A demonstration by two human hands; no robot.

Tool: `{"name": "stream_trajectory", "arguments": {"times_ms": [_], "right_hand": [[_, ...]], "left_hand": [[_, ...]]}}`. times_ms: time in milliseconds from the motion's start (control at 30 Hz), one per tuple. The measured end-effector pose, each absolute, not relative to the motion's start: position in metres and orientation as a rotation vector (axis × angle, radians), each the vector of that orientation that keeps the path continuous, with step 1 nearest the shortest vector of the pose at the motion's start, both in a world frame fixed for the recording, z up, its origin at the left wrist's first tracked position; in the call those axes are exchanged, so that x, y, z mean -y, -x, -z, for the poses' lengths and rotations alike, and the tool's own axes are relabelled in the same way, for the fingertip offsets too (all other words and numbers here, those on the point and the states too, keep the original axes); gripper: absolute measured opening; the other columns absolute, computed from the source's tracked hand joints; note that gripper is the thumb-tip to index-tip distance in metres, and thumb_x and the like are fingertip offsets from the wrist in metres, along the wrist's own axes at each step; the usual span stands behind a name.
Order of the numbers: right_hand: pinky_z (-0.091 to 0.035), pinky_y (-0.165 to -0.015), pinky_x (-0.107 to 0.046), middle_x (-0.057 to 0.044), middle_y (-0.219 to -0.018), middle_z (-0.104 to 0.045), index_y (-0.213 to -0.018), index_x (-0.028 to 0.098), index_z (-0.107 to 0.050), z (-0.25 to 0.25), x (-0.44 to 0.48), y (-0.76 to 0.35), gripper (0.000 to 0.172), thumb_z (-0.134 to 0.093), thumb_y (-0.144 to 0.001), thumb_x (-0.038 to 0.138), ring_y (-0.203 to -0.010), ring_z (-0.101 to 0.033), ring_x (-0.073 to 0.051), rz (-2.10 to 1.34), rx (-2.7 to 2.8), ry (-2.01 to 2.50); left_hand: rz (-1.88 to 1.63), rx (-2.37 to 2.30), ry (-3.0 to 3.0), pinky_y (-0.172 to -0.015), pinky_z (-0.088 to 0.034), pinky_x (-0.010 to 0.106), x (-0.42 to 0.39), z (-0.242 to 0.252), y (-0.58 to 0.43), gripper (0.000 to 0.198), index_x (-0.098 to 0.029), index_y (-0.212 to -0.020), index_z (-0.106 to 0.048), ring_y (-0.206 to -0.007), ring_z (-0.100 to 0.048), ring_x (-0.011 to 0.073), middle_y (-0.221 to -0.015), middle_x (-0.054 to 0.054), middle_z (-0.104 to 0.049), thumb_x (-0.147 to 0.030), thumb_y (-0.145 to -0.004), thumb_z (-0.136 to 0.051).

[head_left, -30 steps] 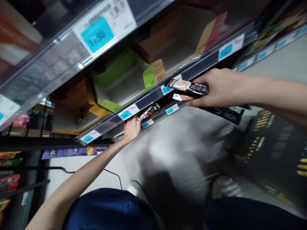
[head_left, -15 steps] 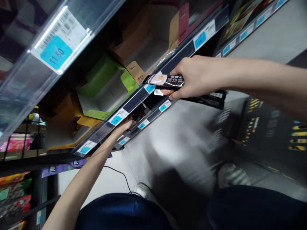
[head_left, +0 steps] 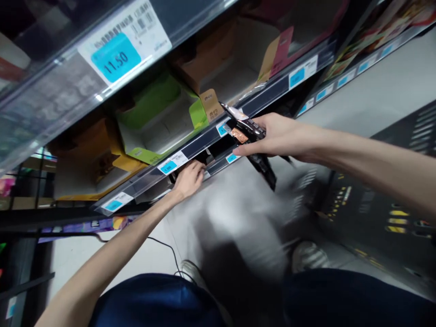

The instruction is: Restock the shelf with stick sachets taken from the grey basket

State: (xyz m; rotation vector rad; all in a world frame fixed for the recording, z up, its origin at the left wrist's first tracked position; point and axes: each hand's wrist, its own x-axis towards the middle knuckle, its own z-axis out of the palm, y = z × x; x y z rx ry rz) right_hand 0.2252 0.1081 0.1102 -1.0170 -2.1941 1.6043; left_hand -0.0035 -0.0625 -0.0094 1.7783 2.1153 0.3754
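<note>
My right hand [head_left: 272,134] is closed around several slim black snack packets [head_left: 260,168], one with a pale picture and one with an orange patch. It hangs in front of the shelf's price strip, thumb below and the packets fanned out at an angle. My left hand [head_left: 189,179] reaches over the front edge of the low shelf, its fingers bent inward. The fingertips lie in the dark gap, and whatever they grip is hidden. Above the left hand stands an open green carton [head_left: 160,122], with a yellow-orange carton [head_left: 98,168] to its left.
A tan carton [head_left: 235,68] stands beside the green one. A large price label [head_left: 119,50] sits on the upper shelf edge, close to the camera. A black cable [head_left: 166,245] lies on the pale floor near a shoe [head_left: 190,270]. A dark mat [head_left: 374,195] spreads to the right.
My left hand has moved right along the low shelf and now covers the black packet seen there. My right hand has lowered slightly, and its packets have tilted downward. The view has shifted.
</note>
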Motion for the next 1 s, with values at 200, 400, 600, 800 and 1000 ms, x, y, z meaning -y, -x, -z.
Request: {"name": "stream_trajectory", "arguments": {"times_ms": [200,400,600,800,1000], "right_hand": [[-0.032,-0.043,-0.025,0.001,-0.069,-0.05,-0.079,0.02,-0.058,-0.09,-0.081,-0.217,0.029,-0.081,-0.071,0.035,-0.054,-0.041,-0.009,-2.001,1.806,1.06],[-0.033,-0.043,-0.023,0.002,-0.069,-0.053,-0.078,0.019,-0.059,-0.09,-0.08,-0.219,0.032,-0.085,-0.067,0.035,-0.055,-0.044,-0.008,-2.125,1.818,1.056],[-0.028,-0.041,-0.023,0.003,-0.067,-0.055,-0.077,0.019,-0.062,-0.095,-0.081,-0.217,0.034,-0.086,-0.064,0.038,-0.051,-0.04,-0.007,-2.086,1.941,1.023],[-0.024,-0.038,-0.024,0.003,-0.065,-0.053,-0.081,0.019,-0.063,-0.092,-0.081,-0.217,0.032,-0.087,-0.063,0.03,-0.048,-0.035,-0.006,-1.941,1.907,1.116],[-0.022,-0.037,-0.025,0.002,-0.072,-0.055,-0.095,0.021,-0.063,-0.097,-0.084,-0.218,0.039,-0.086,-0.064,0.026,-0.047,-0.032,-0.006,-1.986,1.792,1.101]], "left_hand": [[-1.001,-1.125,-1.027,-0.1,-0.046,0.04,0.054,-0.006,-0.06,0.051,-0.018,-0.13,-0.056,-0.115,-0.061,0.0245,-0.124,0.015,-0.065,-0.037,-0.085,-0.068],[-1.219,-0.958,-0.603,-0.098,-0.045,0.04,0.045,-0.02,-0.084,0.044,-0.019,-0.117,-0.064,-0.114,-0.061,0.0243,-0.12,0.013,-0.066,-0.042,-0.081,-0.074],[-1.189,-0.875,-0.456,-0.086,-0.048,0.036,0.052,-0.023,-0.081,0.03,-0.017,-0.099,-0.069,-0.093,-0.067,0.0212,-0.099,0.008,-0.068,-0.036,-0.077,-0.078],[-1.302,-0.986,-0.459,-0.08,-0.046,0.025,0.051,-0.027,-0.09,0.029,-0.017,-0.097,-0.065,-0.084,-0.06,0.0097,-0.093,0.001,-0.064,-0.023,-0.074,-0.081],[-1.402,-1.086,-0.563,-0.075,-0.043,0.022,0.046,-0.03,-0.094,0.028,-0.016,-0.084,-0.06,-0.078,-0.057,0.0075,-0.084,-0.002,-0.062,-0.025,-0.07,-0.083]]}}
